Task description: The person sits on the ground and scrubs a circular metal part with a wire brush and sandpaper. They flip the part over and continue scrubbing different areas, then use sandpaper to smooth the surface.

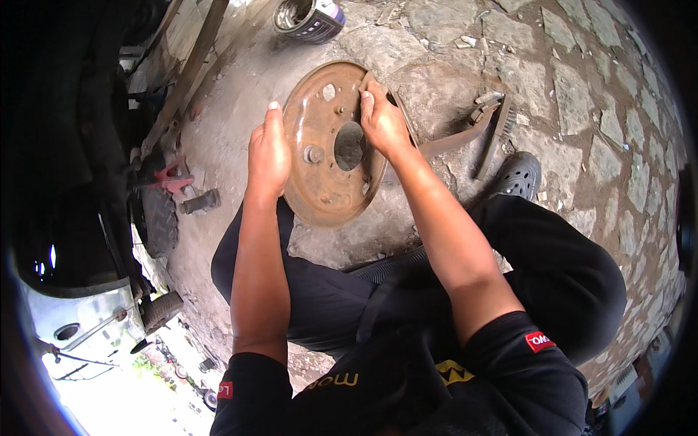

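A rusty round drum brake backing plate (322,191) with a large centre hole and several smaller ones is held up before me, tilted. My left hand (270,150) grips its left rim, thumb up and the other fingers hidden behind the plate. At the upper right of the plate, my right hand (381,117) pinches a small brown folded piece (366,80), perhaps sandpaper, against the surface near the rim. A wire brush (493,141) with a wooden back lies on the ground to the right, against a curved rusty metal part (461,136).
An open paint can (313,22) lies at the top. To the left are a red metal stand (173,179), a short dark cylinder (200,201) and a tyre (158,220) by a vehicle. My clog-shod foot (519,174) rests on the stone ground at right.
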`<state>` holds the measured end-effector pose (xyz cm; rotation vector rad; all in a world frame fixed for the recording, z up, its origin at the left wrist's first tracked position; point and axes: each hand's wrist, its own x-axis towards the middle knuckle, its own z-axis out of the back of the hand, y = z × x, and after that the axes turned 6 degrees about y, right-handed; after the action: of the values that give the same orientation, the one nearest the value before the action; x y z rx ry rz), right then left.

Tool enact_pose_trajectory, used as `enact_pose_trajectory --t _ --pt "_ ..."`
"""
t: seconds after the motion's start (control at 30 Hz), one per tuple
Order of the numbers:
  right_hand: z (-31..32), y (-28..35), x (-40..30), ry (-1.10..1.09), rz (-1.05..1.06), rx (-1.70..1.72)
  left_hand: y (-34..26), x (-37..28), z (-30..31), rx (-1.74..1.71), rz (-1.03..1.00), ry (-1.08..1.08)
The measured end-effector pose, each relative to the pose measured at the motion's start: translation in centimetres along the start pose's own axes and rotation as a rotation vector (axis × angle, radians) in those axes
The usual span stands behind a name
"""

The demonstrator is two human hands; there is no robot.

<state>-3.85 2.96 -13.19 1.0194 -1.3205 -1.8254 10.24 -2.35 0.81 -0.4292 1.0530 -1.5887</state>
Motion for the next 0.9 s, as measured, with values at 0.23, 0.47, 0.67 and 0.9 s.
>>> enact_pose_trajectory --t 0.23,0.47,0.67,0.9 --pt "-0.8 0.8 -0.8 -0.121 0.252 -0.035 1.1 0.4 0.5 0.034 0.001 0.032" --pt "-2.0 -1.4 -2.9 -0.027 0.196 0.022 0.6 -0.2 0.0 -0.021 -0.006 0.016" --pt "-1.8 -0.9 -2.3 -0.058 0.024 -0.117 -1.0 -1.2 -0.1 0.062 0.041 0.11" --pt "-0.5 -1.2 -1.2 -0.069 0.056 -0.177 -1.4 -1.4 -1.2 0.121 -0.078 0.05"
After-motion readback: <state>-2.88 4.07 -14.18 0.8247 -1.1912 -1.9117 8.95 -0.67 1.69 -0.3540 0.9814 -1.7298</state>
